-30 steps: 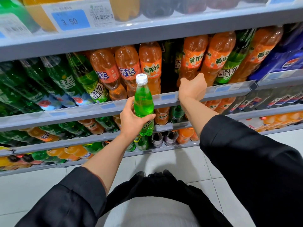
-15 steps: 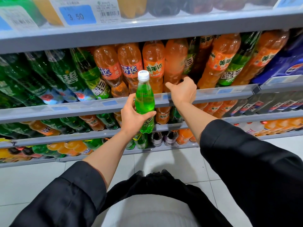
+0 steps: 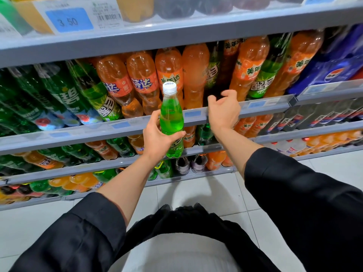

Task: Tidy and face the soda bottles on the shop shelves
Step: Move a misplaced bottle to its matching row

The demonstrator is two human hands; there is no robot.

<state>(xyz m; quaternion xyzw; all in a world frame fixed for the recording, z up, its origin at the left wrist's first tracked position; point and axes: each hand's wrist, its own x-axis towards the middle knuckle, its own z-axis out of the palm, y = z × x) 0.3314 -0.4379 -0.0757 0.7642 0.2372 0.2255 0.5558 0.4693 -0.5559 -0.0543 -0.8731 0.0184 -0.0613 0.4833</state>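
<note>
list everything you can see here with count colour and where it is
small soda bottle: one, bright green, white cap, upright in front of the shelves
large orange soda bottles: several, orange, middle of the second shelf
large green soda bottles: several, green, left of that shelf, a few among the orange ones
blue soda packs: count unclear, blue, right end
price tag: one, blue and white, reads 3.50, top shelf rail
lower shelves: mixed orange, green and dark bottles
floor: pale tiles
left hand: grips the small soda bottle
right hand: holds nothing, at the shelf rail
</note>
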